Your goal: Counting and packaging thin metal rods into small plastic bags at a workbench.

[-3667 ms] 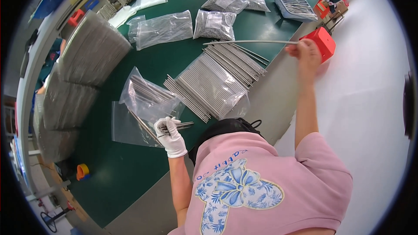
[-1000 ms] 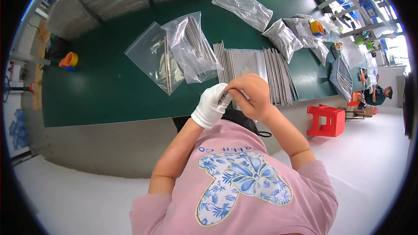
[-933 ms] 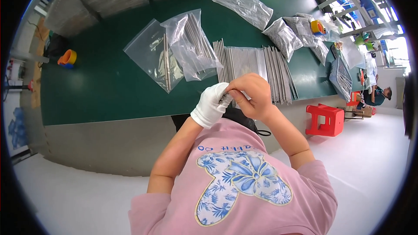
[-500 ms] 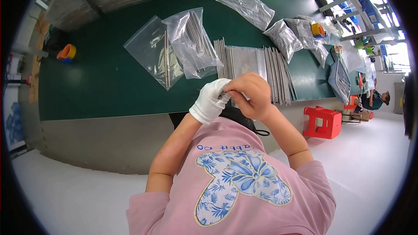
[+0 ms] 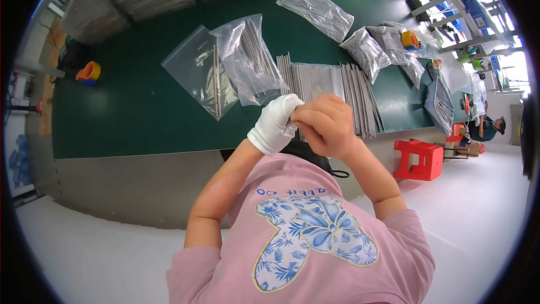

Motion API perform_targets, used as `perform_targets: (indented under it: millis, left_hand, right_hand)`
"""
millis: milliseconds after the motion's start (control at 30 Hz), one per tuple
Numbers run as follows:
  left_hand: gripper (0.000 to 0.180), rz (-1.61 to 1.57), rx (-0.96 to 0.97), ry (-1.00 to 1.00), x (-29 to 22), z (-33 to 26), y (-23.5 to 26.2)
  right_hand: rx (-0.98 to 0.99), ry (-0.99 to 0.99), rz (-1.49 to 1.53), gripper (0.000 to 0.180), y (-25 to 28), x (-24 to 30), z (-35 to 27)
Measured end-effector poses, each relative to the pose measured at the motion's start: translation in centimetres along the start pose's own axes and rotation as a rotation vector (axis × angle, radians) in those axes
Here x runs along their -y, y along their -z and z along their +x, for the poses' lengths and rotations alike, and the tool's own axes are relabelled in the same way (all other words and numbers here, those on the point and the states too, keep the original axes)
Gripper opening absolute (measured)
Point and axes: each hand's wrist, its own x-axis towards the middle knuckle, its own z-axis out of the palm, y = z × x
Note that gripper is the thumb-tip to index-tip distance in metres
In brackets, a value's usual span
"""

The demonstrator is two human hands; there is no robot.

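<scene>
left hand (image 5: 277,124) met by right hand (image 5: 326,125)

the left, in one wrinkled white glove (image 5: 270,136), is curled, the right bunched against it; what is grasped cannot be told. slender metal rods (image 5: 360,100) are ranged beyond, on the green table (image 5: 140,118), beside two plastic bags (image 5: 184,62).

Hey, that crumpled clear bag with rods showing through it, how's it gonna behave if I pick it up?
The clear bag will probably flop, since its film is thin and creased. The rods look straight and metallic, so they'd likely stay stiff and feel heavy for their size. Being slim and smooth-looking, they may slide if tipped.
</scene>
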Motion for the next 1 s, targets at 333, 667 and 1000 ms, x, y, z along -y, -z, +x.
perform_targets:
  millis: [333, 667, 1000]
  left_hand:
    - [0.027, -0.108, -0.044, 0.220, 1.5, -1.5, -0.8]
    - [0.023, -0.222, 0.020, 0.319, -0.6, -1.2, -0.1]
    - [0.019, -0.172, 0.008, 0.253, -0.2, -1.0, -0.1]
  right_hand:
    - [-0.005, -0.068, -0.009, 0.015, -0.5, -0.6, 0.2]
    - [0.040, -0.042, -0.003, 0.016, 0.0, -0.2, 0.2]
    - [0.019, 0.020, -0.045, 0.017, -0.6, -0.8, 0.2]
